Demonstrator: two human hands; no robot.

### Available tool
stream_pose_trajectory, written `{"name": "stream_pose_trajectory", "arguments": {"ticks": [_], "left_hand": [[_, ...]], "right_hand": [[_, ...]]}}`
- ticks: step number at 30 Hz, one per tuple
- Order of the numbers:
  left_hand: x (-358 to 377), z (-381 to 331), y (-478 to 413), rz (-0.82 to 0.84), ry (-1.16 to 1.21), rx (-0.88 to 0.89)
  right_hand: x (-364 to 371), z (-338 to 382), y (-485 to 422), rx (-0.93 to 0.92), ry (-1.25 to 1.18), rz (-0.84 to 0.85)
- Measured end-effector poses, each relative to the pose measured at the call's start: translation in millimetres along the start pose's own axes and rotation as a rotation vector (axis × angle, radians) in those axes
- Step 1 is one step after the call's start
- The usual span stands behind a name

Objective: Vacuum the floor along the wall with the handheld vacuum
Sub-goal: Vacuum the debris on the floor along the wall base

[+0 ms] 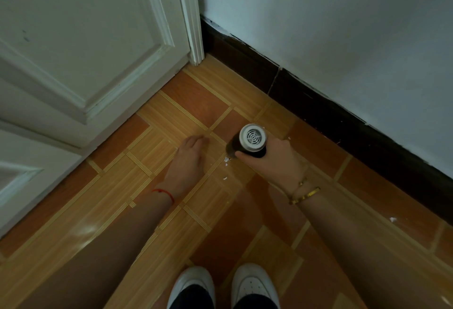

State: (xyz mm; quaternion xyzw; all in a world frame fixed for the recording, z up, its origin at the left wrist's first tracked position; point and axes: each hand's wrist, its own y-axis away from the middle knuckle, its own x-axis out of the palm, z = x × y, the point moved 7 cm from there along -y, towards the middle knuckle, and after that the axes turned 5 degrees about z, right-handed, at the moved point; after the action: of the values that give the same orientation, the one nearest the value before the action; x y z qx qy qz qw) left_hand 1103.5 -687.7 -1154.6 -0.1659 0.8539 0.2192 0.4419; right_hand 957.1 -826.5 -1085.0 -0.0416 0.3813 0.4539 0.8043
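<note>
Near corner by door: right hand (274,159) clamped on vacuum (248,143), nozzle apparently down over white crumbs (226,160); left hand (188,161) loose, empty. Next: sweep right along baseboard (318,110).

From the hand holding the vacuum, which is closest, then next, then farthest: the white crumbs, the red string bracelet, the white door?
1. White crumbs, on the floor just left of the right hand gripping the handheld vacuum.
2. Red string bracelet, on the left wrist.
3. White door, far left, upper corner.
</note>
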Motion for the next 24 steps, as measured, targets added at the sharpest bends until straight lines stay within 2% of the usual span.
{"name": "stream_pose_trajectory", "arguments": {"ticks": [3, 10, 14, 20, 24], "left_hand": [[1, 4, 1, -0.008, 0.004, -0.020], [1, 6, 3, 0.004, -0.005, -0.021], [7, -2, 8, 0.071, -0.138, 0.049], [18, -5, 10, 0.059, -0.282, 0.060], [19, -6, 5, 0.037, -0.364, 0.058]], "right_hand": [[21, 10, 10, -0.036, -0.026, 0.083], [30, 18, 20, -0.074, -0.073, 0.080], [9, -4, 21, -0.019, -0.003, 0.014], [25, -2, 35, -0.062, -0.026, 0.217], [28, -5, 39, -0.041, -0.063, 0.173]]}}
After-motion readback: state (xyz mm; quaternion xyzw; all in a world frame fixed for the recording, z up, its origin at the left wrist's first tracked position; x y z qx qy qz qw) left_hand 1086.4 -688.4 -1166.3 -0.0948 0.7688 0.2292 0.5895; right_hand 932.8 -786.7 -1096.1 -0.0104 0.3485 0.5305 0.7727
